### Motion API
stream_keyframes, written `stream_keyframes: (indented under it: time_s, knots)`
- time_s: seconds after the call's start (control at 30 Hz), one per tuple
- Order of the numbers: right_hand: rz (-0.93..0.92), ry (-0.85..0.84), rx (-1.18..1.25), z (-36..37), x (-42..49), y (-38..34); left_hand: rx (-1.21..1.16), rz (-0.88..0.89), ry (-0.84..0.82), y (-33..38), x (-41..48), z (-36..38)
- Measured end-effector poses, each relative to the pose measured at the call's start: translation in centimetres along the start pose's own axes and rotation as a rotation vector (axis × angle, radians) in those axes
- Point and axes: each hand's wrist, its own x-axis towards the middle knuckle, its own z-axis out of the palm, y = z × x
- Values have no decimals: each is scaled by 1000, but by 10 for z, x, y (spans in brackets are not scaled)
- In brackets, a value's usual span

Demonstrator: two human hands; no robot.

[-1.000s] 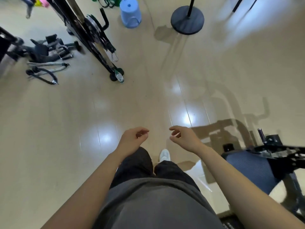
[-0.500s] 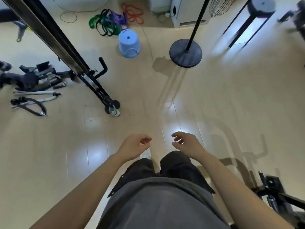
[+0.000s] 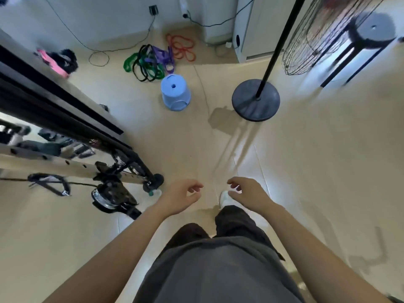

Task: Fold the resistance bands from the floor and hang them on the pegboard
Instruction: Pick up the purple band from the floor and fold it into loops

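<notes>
On the floor by the wall, resistance bands (image 3: pixel 157 60) heaped, both hands' fingers (image 3: pixel 194 189) loosely curled, empty

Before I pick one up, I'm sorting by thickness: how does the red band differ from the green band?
The red band looks thinner than the green band. The red band lies in open loops nearer the wall; the green band is tangled with a black band and a purple band. Both lie on the floor, untouched.
</notes>
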Motion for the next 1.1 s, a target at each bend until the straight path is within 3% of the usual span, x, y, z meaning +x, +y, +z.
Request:
stream_keyframes:
  time_s: [0.37, 0.53, 0.73, 1.1]
  knots:
    - [-108, -152, -225, -135, 202, -75, -226, -234, 200, -1, 139, -122]
    - [-94, -151, -306, -168, 297, -130, -308, -199, 182, -33, 217, -191]
    - [-108, -132, -254, -216, 399, -189, -218, -137, 152, -61, 302, -303]
    - [-60, -172, -153, -309, 611, -272, -159, -285, 229, -99, 453, -473]
